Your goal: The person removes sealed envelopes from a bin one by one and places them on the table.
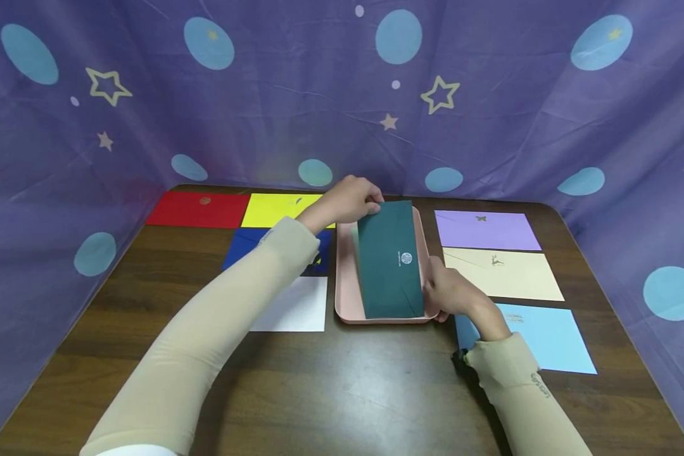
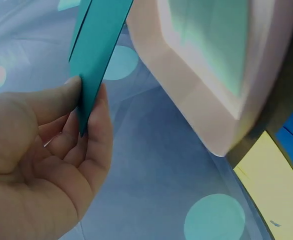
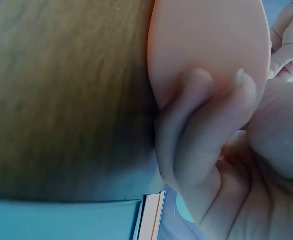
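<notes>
A dark green envelope point(image 1: 390, 266) with a small white emblem lies lengthwise over the pink tray point(image 1: 346, 304). My left hand point(image 1: 346, 201) pinches its far end between thumb and fingers; the left wrist view shows that end of the envelope point(image 2: 96, 60) lifted above the tray. Under it, a pale green envelope point(image 2: 211, 40) shows inside the tray. My right hand point(image 1: 453, 288) grips the tray's right side near the front corner. In the right wrist view its fingertips press on the tray's outer wall point(image 3: 206, 40).
Left of the tray lie red point(image 1: 198, 210), yellow point(image 1: 273, 212), dark blue point(image 1: 239, 244) and white point(image 1: 296, 307) envelopes, partly behind my left arm. On the right lie purple point(image 1: 484, 231), cream point(image 1: 504, 278) and light blue point(image 1: 553, 335) envelopes. A patterned purple curtain point(image 1: 319, 95) hangs behind the wooden table point(image 1: 330, 392).
</notes>
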Tool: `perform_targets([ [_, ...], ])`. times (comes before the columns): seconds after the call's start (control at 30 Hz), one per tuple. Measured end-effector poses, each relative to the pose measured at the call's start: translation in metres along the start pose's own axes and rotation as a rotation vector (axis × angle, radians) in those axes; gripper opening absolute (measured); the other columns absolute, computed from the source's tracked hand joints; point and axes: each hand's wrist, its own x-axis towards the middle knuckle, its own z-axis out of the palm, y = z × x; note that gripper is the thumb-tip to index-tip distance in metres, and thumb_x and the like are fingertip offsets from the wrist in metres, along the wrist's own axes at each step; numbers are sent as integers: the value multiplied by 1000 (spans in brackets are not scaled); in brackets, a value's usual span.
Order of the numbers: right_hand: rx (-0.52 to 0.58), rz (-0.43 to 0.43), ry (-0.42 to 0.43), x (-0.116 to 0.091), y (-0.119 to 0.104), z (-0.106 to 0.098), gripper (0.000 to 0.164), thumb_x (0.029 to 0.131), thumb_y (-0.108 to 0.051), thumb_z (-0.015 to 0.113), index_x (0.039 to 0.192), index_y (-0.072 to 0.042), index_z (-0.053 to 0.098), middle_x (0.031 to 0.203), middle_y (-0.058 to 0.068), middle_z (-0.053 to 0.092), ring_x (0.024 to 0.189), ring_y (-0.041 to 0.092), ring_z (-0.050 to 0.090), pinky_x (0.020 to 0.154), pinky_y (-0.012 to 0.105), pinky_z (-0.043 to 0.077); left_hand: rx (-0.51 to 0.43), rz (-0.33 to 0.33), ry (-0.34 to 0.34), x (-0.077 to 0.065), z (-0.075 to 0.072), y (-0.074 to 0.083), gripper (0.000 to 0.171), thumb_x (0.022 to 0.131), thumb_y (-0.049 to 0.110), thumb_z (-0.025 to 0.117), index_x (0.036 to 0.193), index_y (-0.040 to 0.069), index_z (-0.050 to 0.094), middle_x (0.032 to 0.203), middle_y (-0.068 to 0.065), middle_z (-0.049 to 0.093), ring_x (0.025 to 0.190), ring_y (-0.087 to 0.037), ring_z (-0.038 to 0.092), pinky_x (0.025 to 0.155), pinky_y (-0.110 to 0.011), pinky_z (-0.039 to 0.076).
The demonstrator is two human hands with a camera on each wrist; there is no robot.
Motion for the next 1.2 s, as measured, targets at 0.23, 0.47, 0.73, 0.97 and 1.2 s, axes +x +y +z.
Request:
perform_targets([
  [0.23, -3, -3, -11, -1, 0, 0, 44, 112, -10, 39, 150, 8, 25, 84, 17, 68, 53, 21, 70, 55, 37, 61, -18, 31, -36, -6, -6, 0, 26, 109, 20, 62, 130, 10, 75, 129, -8, 73, 114, -24, 66, 101, -39, 53],
  [0.47, 11, -7, -12, 0, -1, 0, 43, 111, -8, 42, 148, 7, 27, 81, 15, 68, 53, 20, 69, 54, 36, 61, -89, 49, -19, -13, -15, -6, 24, 109, 20, 63, 127, 12, 77, 123, -4, 75, 107, -21, 68, 96, -38, 54],
  [0.73, 32, -25, -6, 0, -2, -1, 41, 94, 6, 55, 131, 2, 36, 83, 16, 68, 51, 22, 68, 50, 39, 60, -211, -24, 55, -35, -37, -13, 26, 108, 20, 64, 130, 10, 74, 115, -4, 75, 100, -20, 67, 92, -37, 55],
  [0.97, 26, -41, -12, -3, 1, -1, 35, 107, -2, 35, 140, 8, 30, 72, 12, 66, 52, 24, 66, 52, 39, 59, -261, -110, 192, -61, -46, -29, 30, 108, 22, 65, 134, 10, 72, 116, -7, 74, 102, -25, 64, 89, -39, 55],
  [1.2, 29, -91, -13, -2, 0, 1, 14, 108, 0, 32, 114, 4, 43, 69, 10, 68, 50, 25, 66, 50, 39, 59, -322, -189, 355, -95, -49, -54, 32, 107, 24, 66, 136, 12, 72, 118, -9, 75, 105, -25, 66, 90, -41, 54],
])
